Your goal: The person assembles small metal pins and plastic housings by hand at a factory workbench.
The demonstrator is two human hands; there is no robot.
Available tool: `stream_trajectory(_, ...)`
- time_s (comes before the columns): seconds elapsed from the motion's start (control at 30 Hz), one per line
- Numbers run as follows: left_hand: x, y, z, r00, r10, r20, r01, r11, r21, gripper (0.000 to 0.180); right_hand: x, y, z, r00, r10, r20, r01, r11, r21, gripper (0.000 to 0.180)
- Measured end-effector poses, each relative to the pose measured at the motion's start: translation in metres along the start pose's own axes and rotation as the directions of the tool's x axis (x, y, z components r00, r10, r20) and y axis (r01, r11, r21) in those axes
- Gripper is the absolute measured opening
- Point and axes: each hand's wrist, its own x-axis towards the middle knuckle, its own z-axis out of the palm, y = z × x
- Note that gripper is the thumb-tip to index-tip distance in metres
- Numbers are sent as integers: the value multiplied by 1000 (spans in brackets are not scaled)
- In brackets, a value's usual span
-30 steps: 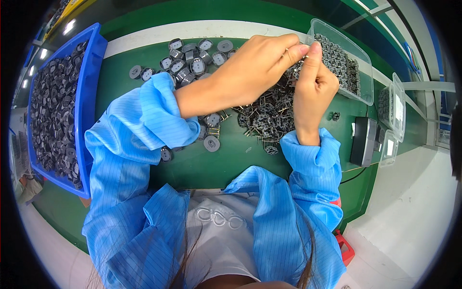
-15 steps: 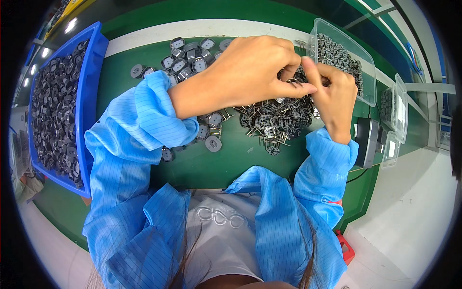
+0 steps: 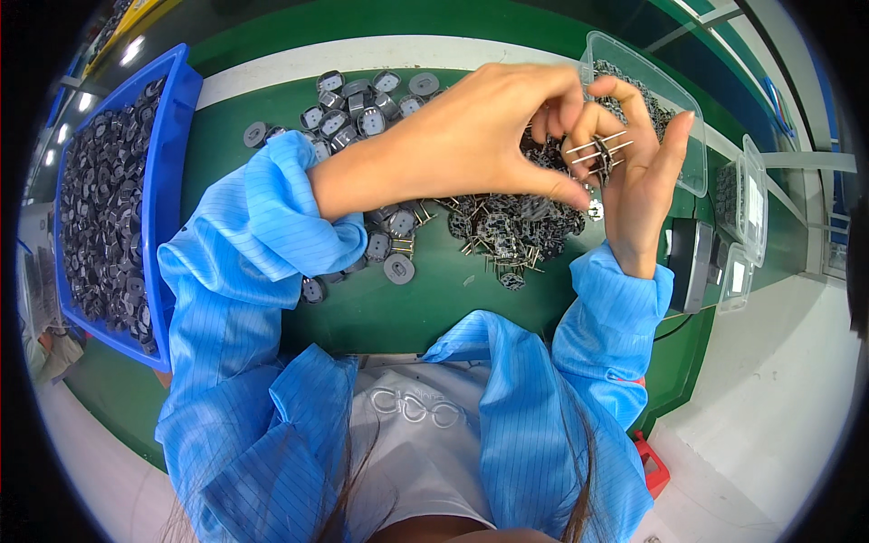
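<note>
My right hand (image 3: 638, 172) is raised above the green mat (image 3: 434, 308), palm toward me, pinching a small black part with several long metal pins (image 3: 599, 154). My left hand (image 3: 480, 136) reaches across from the left, and its fingertips touch the same pinned part. Beneath both hands lies a heap of similar small black pinned parts (image 3: 511, 231). Round grey discs (image 3: 358, 109) are scattered on the mat behind my left wrist. Both forearms wear blue sleeves.
A blue bin (image 3: 113, 195) full of dark round parts stands at the left. A clear plastic tray (image 3: 674, 100) with dark parts sits at the back right, two smaller clear boxes (image 3: 751, 195) beyond it. A black device (image 3: 692, 262) lies by my right wrist.
Both hands have lifted away from the heap and drawn nearer. My right hand has turned palm toward me, and the pinned part now shows between the fingertips.
</note>
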Motion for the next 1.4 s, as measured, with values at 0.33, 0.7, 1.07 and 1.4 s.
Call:
stream_trajectory(0.33,-2,-8,3,934,343,100,-357,883,306,45,-7,-5,11,975,223,15,-223,971,84,104)
stream_trajectory(0.7,-4,-9,3,928,327,178,-365,890,274,40,-7,-5,6,953,274,126,-286,955,85,98)
stream_trajectory(1.07,-9,-10,20,947,297,119,-318,916,245,18,-14,-10,11,957,286,42,-287,958,24,83)
stream_trajectory(1.4,1,-12,15,930,275,-243,-212,943,256,13,-5,23,25,767,-618,-172,346,625,-700,53)
